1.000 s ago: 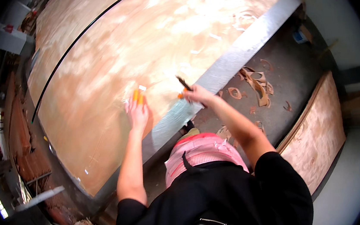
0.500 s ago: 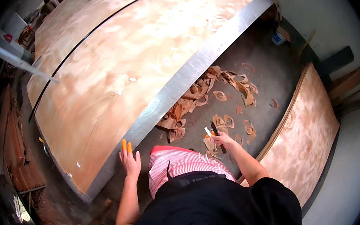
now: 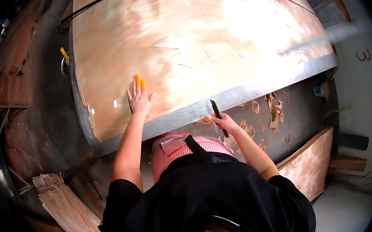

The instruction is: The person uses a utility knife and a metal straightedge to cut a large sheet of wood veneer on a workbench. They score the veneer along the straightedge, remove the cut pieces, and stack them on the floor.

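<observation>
A: Change noted?

B: Half a second ago the left hand (image 3: 140, 103) was at the near edge of the wood sheet (image 3: 196, 39); now it lies palm-down on the sheet's near-left part, fingers spread, holding nothing. Two fingertips wear orange covers.

A: And the right hand (image 3: 225, 123)?

B: Was out over the floor; now at the metal strip (image 3: 237, 94) along the sheet's near edge. Closed round a dark slim tool (image 3: 215, 108). Pale item beside it: too blurred to name.

A: Meaning?

B: My reading: attention is back on the sheet's near-left area, left hand steadying, tool ready.

A: Surface?

B: Sheet pale, mottled, glare toward its right. White chip (image 3: 115, 104) left of the hand. Black cord (image 3: 69, 16) across its far side.

A: Room?

B: Curled wood scraps (image 3: 274, 112) on the floor, near side of the sheet; stacked boards (image 3: 311, 162) nearer still, to the right. Pale wall (image 3: 358, 90) beyond its right end.
</observation>
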Demonstrator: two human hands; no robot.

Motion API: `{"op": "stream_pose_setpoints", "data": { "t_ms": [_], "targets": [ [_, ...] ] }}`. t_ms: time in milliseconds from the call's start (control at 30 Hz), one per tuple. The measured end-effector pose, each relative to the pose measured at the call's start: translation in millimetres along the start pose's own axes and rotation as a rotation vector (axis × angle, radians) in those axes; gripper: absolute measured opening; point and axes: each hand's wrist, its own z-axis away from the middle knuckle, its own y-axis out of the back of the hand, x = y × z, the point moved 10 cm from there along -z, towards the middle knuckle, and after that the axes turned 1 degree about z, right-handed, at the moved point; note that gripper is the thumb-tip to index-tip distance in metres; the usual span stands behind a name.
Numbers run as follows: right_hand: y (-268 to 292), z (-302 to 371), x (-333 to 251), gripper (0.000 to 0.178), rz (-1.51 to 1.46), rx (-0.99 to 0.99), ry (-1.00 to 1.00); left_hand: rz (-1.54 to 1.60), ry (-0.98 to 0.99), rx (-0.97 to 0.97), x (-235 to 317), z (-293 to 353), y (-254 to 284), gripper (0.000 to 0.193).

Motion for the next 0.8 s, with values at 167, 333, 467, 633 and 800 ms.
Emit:
{"op": "stream_pose_setpoints", "data": {
  "t_ms": [167, 333, 467, 633, 800],
  "targets": [
    [-81.1, -70.8, -117.2, 0.021, -0.012, -0.119, 0.222, 0.020, -0.082, -0.046, -4.4, -1.8, -10.4, 0.068],
    [-112.6, -119.4, -175.6, 0.019, -0.128, -0.013, 0.307, 0.155, -0.137, -0.032, -8.3, -5.1, -3.8, 0.072],
    [-117.1, -146.8, -147.8, 0.018, -0.151, -0.012, 0.107, 0.195, -0.186, -0.012, -7.4, -9.1, 0.7, 0.072],
    [-114.1, -149.7, -146.2, 0.019, -0.094, 0.019, 0.085, 0.438, -0.320, -0.090, 16.3, -29.6, -3.0, 0.073],
    [-108.9, -149.9, -137.4, 0.018, -0.128, 0.078, 0.121, 0.211, -0.508, -0.193, 54.4, -34.9, -8.9, 0.068]
  ]
}}
